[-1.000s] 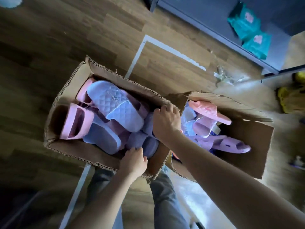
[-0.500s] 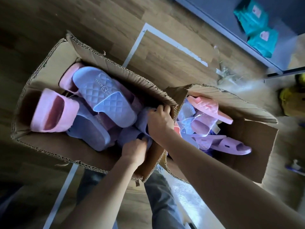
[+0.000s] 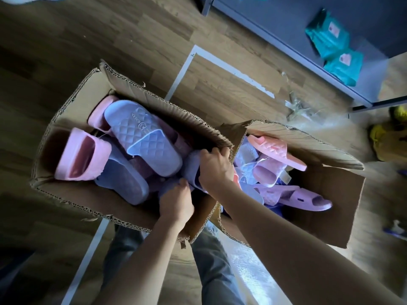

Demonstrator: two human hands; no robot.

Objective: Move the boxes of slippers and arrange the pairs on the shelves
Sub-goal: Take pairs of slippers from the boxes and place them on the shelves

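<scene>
Two open cardboard boxes hang side by side above the wooden floor. The left box (image 3: 74, 102) holds a lilac quilted slipper (image 3: 143, 139), a pink slipper (image 3: 81, 155) and several more. In the right box (image 3: 326, 194) lie a coral slipper (image 3: 275, 148), a purple slipper (image 3: 308, 199) and others. My right hand (image 3: 215, 168) curls over the two touching box walls at their far end. My left hand (image 3: 176, 203) grips the near end of the left box's wall, its fingers hidden inside among the slippers.
A dark low shelf (image 3: 275, 25) at the upper right carries teal packets (image 3: 330, 38). White tape lines (image 3: 231, 71) mark the floor, and plastic wrap scraps (image 3: 297, 106) lie near the shelf. A yellow object (image 3: 387, 137) sits at the right edge. My legs (image 3: 215, 271) stand below the boxes.
Both boxes have shifted together in my hands; the left box came up closer and tilted, and the slippers inside it slid a little. Both hands kept their grip.
</scene>
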